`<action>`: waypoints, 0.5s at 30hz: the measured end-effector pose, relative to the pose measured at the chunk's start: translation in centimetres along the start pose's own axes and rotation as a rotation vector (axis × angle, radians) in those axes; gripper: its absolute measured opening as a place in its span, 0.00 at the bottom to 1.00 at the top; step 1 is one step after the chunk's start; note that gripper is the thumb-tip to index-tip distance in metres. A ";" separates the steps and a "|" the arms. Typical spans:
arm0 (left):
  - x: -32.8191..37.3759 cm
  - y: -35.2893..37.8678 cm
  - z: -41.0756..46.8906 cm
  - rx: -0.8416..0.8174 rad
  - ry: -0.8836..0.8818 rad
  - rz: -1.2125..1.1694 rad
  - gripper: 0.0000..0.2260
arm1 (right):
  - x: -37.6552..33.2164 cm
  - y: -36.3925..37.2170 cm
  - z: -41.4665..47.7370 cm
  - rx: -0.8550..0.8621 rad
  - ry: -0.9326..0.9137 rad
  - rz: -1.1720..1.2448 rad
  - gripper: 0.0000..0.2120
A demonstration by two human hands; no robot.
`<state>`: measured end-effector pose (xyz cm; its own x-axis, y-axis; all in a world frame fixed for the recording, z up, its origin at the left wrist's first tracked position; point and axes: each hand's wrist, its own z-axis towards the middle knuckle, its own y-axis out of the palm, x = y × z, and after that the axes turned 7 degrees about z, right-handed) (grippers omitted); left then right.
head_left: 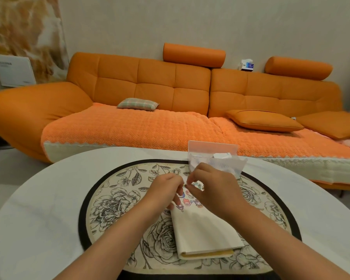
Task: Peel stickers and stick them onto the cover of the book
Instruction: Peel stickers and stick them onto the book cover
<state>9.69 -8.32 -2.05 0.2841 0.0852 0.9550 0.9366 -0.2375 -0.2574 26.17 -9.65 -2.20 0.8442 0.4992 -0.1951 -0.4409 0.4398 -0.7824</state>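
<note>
A cream-covered book lies closed on the flowered mat, its spine toward me. Small cartoon stickers show on a sheet held just above the book's far end. My left hand grips the left edge of that sticker sheet, fingers curled round it. My right hand pinches thumb and forefinger together at the sheet's top, between the two hands. Much of the sheet is hidden behind my hands.
A clear plastic box holding white papers stands at the far edge of the round white table. An orange sofa with cushions fills the room behind the table.
</note>
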 end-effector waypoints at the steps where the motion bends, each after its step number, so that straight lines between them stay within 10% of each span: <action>1: 0.1 0.1 -0.1 0.000 -0.017 -0.010 0.08 | 0.1 0.0 -0.1 0.008 -0.012 -0.014 0.05; 9: 0.5 0.4 -0.2 -0.197 -0.187 -0.338 0.20 | 0.1 -0.3 0.1 0.088 0.274 0.292 0.03; 15: 0.3 0.6 -0.1 0.030 -0.077 -0.125 0.16 | 0.4 -1.3 0.2 -0.011 0.882 1.089 0.09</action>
<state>10.28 -8.56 -1.86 0.1786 0.1866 0.9661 0.9711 -0.1912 -0.1426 26.97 -9.87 -1.11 -0.0034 -0.0480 -0.9988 -0.9912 0.1324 -0.0030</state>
